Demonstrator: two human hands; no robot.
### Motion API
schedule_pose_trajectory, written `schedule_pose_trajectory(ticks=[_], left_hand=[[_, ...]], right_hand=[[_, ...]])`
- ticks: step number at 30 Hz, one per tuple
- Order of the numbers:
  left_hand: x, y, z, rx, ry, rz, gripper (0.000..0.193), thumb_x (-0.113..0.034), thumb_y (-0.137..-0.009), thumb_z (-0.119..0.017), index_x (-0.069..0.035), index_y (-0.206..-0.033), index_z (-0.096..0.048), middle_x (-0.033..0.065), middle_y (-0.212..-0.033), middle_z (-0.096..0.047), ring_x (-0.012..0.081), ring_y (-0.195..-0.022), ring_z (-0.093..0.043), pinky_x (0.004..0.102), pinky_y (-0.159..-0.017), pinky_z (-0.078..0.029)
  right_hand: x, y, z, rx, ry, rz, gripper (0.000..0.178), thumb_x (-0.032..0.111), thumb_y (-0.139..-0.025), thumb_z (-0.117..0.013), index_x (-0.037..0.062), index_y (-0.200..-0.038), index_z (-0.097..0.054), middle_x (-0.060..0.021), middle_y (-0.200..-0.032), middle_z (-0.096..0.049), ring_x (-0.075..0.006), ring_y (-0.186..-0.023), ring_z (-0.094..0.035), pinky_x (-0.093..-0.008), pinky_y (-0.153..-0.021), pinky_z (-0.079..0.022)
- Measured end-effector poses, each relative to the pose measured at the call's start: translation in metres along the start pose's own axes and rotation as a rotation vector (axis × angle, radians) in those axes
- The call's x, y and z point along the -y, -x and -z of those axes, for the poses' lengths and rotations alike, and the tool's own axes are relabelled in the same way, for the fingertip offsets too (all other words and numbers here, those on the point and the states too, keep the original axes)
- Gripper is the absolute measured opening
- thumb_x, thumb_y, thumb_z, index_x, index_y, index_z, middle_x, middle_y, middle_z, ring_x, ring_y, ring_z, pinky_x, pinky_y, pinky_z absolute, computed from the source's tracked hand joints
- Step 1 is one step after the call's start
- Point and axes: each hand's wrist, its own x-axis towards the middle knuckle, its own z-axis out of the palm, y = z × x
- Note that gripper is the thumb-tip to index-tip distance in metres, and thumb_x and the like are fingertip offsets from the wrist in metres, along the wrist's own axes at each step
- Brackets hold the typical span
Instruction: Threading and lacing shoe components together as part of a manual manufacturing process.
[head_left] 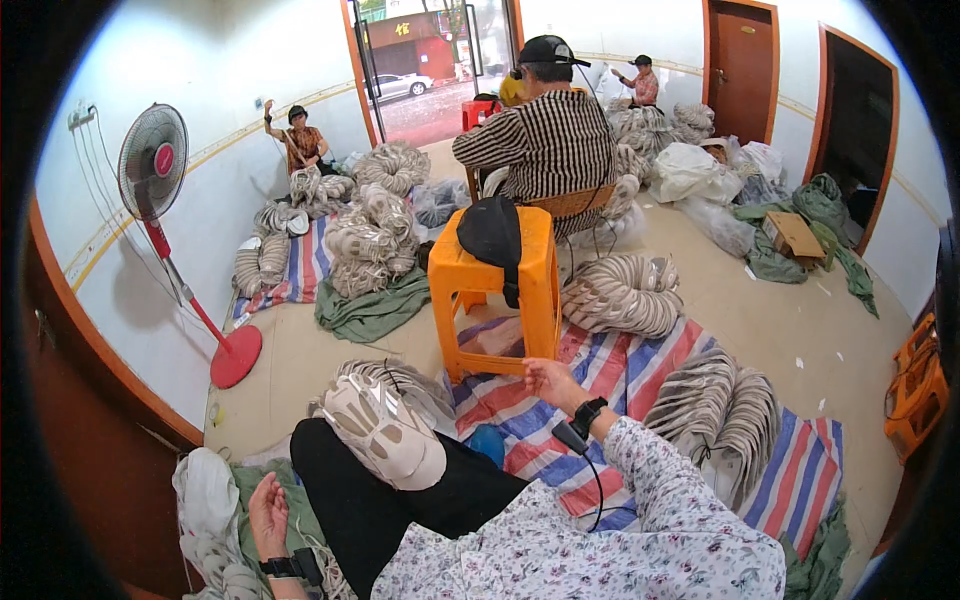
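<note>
A beige shoe upper [385, 430] with cut-out openings rests across my black-clad knee, its rounded toe toward me. Neither hand touches it. My left hand [268, 518] is raised at the lower left, beside the knee, its fingers stretched upward and seemingly holding nothing. Out in front and to the right, my right hand [552, 383] is closed in a pinch near the orange stool [495, 262]. Whatever it grips is too small to make out. A bundle of shoe uppers [425, 392] lies just beyond the knee.
Bundled uppers [715, 420] lie on a striped tarp [800, 470] to the right. A person in a striped shirt [560, 140] sits ahead, back turned; others work farther off. A fan [235, 355] stands left. A black cap [490, 232] tops the stool.
</note>
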Motion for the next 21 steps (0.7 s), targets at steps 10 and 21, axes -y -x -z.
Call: schedule_pose_trajectory(ticks=[10, 21], left_hand=[[0.03, 0.029, 0.004, -0.099, -0.148, 0.287, 0.022, -0.011, -0.095, -0.064, 0.003, -0.111, -0.066, 0.0084, -0.087, -0.068, 0.0126, -0.076, -0.065, 0.0235, -0.067, -0.054], [0.069, 0.032, -0.009, 0.192, -0.322, 0.079, 0.028, -0.016, -0.096, -0.058, 0.006, -0.111, -0.065, 0.0102, -0.104, -0.07, 0.017, -0.082, -0.065, 0.0338, -0.078, -0.054]], right_hand=[[-0.064, 0.007, -0.001, 0.113, 0.007, -0.254, 0.012, 0.016, -0.094, -0.066, 0.0049, -0.096, -0.07, -0.0035, -0.077, -0.065, -0.0179, -0.069, -0.06, -0.031, -0.064, -0.048], [-0.054, 0.025, -0.095, 0.289, 0.098, -0.277, 0.013, 0.014, -0.092, -0.066, 0.0032, -0.099, -0.068, -0.0021, -0.076, -0.062, -0.0148, -0.067, -0.059, -0.0294, -0.063, -0.05]])
